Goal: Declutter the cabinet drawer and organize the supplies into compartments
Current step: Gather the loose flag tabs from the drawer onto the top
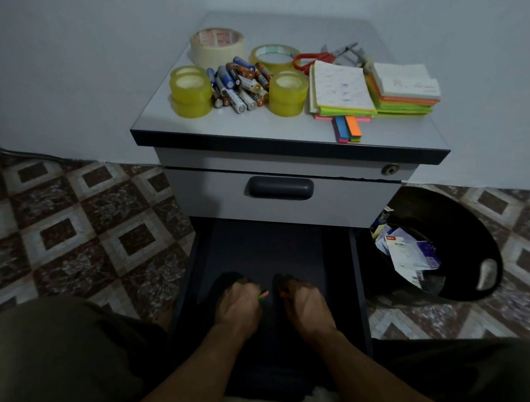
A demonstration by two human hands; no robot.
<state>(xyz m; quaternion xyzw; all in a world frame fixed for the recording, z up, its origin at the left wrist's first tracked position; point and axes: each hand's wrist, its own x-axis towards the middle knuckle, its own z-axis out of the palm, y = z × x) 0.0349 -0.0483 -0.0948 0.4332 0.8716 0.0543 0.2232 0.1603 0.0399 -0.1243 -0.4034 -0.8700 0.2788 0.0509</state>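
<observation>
Open drawer (260,247): left hand (237,305) pinches coloured strips (263,294); right hand (306,301) beside, curled, hold unclear.

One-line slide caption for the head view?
Left hand grips small coloured strips in the open drawer; tape rolls, batteries and sticky notes sit atop the cabinet.

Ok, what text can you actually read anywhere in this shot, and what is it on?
"STAPL": on the white packet in the black bin; the rest of the word cannot be read.
Small red tag above it: too blurred to read.
Blue handwriting on the notepad: blurred, unreadable.
Labels on the batteries: too small to read.
Red print inside the masking tape roll: unreadable.
</observation>
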